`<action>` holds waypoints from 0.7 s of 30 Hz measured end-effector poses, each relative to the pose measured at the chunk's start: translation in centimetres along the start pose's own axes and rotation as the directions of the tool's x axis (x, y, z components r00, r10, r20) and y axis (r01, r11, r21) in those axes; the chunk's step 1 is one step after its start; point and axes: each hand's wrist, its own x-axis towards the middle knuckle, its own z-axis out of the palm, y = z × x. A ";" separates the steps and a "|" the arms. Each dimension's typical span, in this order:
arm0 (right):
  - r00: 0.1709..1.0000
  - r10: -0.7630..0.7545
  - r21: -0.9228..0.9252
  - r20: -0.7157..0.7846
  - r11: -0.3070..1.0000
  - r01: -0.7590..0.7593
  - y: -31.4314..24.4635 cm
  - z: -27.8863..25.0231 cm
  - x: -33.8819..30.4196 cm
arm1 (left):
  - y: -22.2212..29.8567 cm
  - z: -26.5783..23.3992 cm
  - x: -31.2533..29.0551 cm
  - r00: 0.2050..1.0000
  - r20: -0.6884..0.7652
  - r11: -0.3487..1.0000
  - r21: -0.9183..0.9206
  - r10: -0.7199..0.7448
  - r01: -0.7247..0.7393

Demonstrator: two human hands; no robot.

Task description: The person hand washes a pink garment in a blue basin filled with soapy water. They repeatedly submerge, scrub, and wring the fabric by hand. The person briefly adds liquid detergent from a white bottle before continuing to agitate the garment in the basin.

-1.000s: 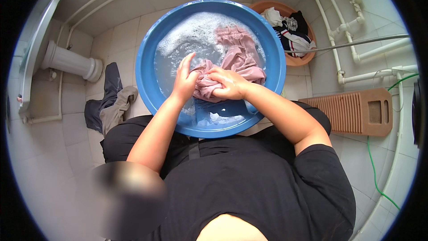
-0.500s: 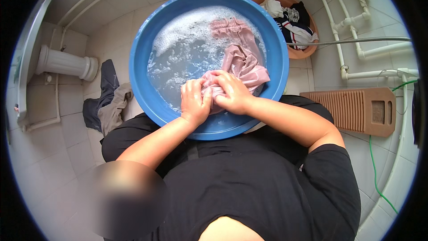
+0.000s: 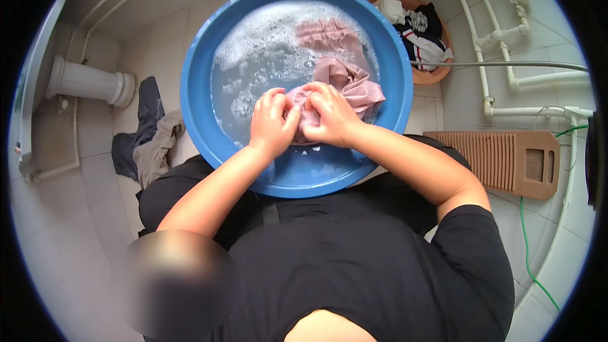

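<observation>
Gripping pink cloth (image 3: 359, 92) w/ LH (image 3: 273, 123), RH (image 3: 332, 118)

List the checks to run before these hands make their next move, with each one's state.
1. Left hand touching the pink cloth: ok.
2. Right hand on the same cloth: ok.
3. Water and suds in the blue tub: ok.
4. Ridged washboard in the tub: not ok, it lies outside, beside the right leg.
5. Underside of the cloth clean: cannot tell, hidden.
</observation>
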 end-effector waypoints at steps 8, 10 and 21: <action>0.971 0.128 -0.052 0.201 0.991 -0.120 0.5 1.4 2.2 | -1.0 2.2 1.8 0.971 0.160 0.980 0.115 -0.179 0.161; 0.946 0.263 -0.134 0.188 0.961 -0.240 1.1 1.4 3.5 | -2.0 2.1 3.6 0.949 0.124 0.942 0.214 -0.289 0.258; 0.990 -0.011 -0.176 0.141 0.984 0.036 -2.3 1.0 -3.2 | 1.2 0.6 -2.5 0.982 0.130 0.969 0.187 0.138 -0.161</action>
